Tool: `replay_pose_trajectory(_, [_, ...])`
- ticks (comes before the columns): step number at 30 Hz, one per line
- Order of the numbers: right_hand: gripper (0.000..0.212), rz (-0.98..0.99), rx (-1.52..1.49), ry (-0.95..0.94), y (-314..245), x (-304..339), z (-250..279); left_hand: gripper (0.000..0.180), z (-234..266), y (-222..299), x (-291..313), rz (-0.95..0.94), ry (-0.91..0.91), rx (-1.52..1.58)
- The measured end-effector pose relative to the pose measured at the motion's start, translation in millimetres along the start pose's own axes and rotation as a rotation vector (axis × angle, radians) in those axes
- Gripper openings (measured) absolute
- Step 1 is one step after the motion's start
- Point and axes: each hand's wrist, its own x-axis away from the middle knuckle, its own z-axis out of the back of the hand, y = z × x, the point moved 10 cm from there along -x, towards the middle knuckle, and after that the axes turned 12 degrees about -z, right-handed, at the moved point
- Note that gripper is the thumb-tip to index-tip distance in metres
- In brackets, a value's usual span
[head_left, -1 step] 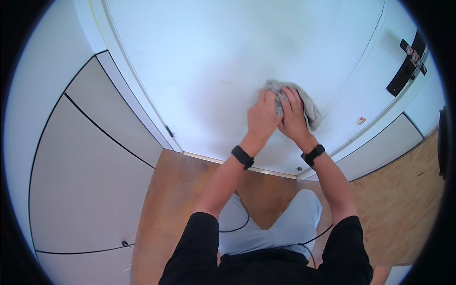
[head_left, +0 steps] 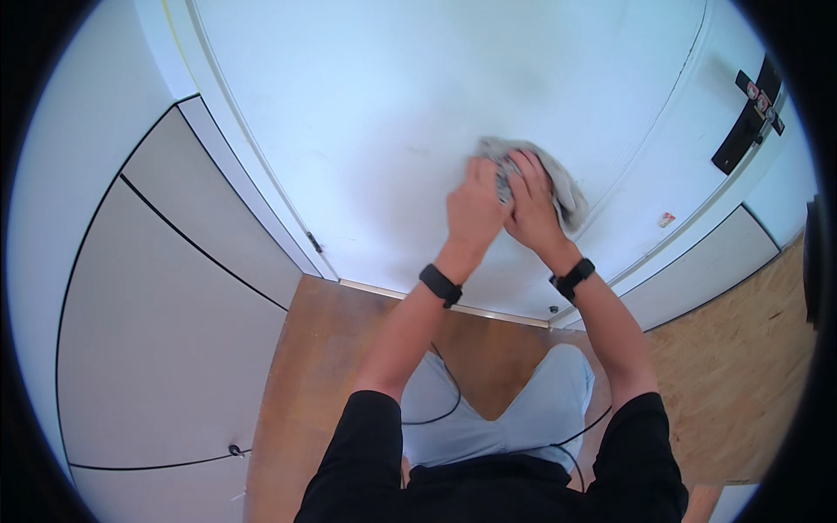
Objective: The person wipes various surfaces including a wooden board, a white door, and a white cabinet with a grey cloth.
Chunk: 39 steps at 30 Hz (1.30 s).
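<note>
A crumpled grey cloth (head_left: 565,187) lies pressed against a white door (head_left: 375,113). My left hand (head_left: 473,209) grips its left part with bent fingers, the fingertips partly lost in the folds. Close beside it, my right hand (head_left: 532,209) holds the cloth under its fingers, and some of the fabric hangs out past its right side. The two hands touch or nearly touch at the thumbs. A black band circles each wrist.
A black door handle (head_left: 743,135) is at the upper right, with a small sticker (head_left: 667,220) below it. Grey panels (head_left: 174,340) cover the left wall. Brown floor (head_left: 301,366) lies below, a wood-grain surface (head_left: 724,366) at right. A thin black cable (head_left: 457,397) crosses my legs.
Both hands and the cloth have shifted slightly up and to the left across the door. The grip looks the same.
</note>
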Motion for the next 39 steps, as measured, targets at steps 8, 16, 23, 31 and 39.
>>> replay_pose_trajectory(8, [0.055, 0.108, -0.392, -0.294, -58.6, -26.5, -106.6, 0.024, 65.6, -82.5, 35.9, 0.275, 0.262, -0.048])
replay_pose_trajectory(16, [0.045, 0.227, -0.109, -0.429, -45.8, 13.5, -106.3, 0.025, 30.4, -88.3, 73.4, 0.347, 0.150, 0.101])
replay_pose_trajectory(23, [0.049, 0.252, -0.096, -0.282, -37.0, -50.6, -12.2, 0.028, 39.7, -11.4, -27.5, 0.123, 0.263, 0.153])
replay_pose_trajectory(31, [0.044, 0.114, 0.130, 0.266, 32.9, -55.9, 169.4, 0.030, -28.1, 133.7, -126.2, -0.259, 0.050, 0.131])
replay_pose_trajectory(39, [0.041, 0.026, 0.134, 0.428, 63.4, -15.7, 183.5, 0.030, -66.2, 151.3, -112.6, -0.245, 0.002, 0.182])
